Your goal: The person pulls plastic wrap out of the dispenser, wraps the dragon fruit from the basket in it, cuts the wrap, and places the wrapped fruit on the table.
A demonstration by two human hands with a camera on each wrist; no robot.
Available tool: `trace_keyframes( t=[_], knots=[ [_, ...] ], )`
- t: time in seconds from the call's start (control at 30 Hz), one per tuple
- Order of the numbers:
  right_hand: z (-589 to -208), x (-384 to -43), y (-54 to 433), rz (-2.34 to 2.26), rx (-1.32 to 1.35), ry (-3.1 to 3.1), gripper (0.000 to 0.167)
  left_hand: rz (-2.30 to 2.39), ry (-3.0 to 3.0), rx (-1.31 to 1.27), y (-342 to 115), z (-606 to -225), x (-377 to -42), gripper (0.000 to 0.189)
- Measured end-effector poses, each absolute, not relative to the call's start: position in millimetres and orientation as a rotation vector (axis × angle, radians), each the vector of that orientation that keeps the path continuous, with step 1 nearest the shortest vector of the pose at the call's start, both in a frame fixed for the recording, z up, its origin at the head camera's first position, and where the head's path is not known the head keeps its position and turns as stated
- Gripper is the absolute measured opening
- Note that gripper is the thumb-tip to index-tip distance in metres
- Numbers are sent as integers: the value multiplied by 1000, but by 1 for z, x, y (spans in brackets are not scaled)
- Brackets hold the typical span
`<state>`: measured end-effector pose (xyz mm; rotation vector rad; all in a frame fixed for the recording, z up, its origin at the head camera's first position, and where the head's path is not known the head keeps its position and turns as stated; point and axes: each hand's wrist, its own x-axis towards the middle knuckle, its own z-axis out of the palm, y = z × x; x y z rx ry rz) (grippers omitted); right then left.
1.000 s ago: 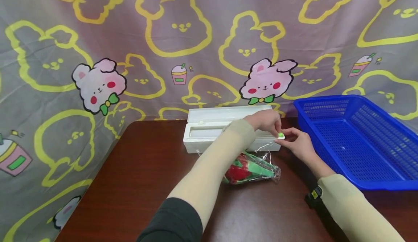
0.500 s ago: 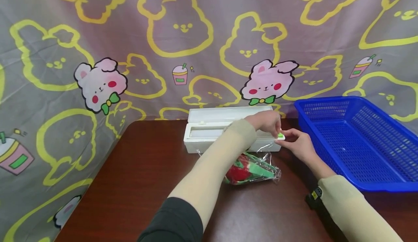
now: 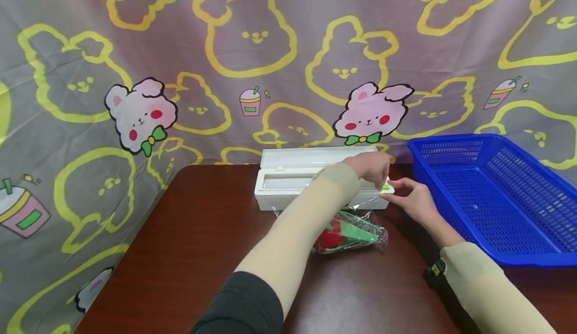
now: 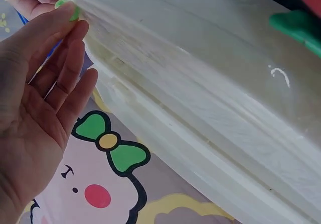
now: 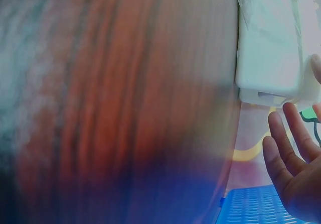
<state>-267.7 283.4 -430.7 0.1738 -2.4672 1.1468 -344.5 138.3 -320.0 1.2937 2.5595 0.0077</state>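
Tab of green, pinched in our left hand! We grip the white box's end with our right hand, plastic-wrapped bundle just in front

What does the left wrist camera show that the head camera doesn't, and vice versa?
Only the left wrist view: the palm of the left hand.
Only the head view: the printed drink cups, the beige sleeves and a black wrist device.
Both: that hand pinching the green slider, the right hand, the white film dispenser and a printed bunny.
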Motion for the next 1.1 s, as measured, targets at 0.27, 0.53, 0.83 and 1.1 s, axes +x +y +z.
trace_keyframes(
  t=[0.27, 0.53, 0.83, 1.1],
  knots=[
    [-430, -265, 279, 1193, 171, -2488, 34, 121, 2541, 1302, 130, -327, -350, 6],
    [-427, -263, 276, 1223, 170, -2484, 34, 88, 2513, 1322, 130, -327, -354, 6],
    [-428, -265, 278, 1180, 169, -2490, 33, 94, 2508, 1307, 123, -326, -352, 3],
    [-425, -263, 282, 1167, 160, -2473, 33, 114, 2511, 1301, 113, -321, -351, 4]
  ],
)
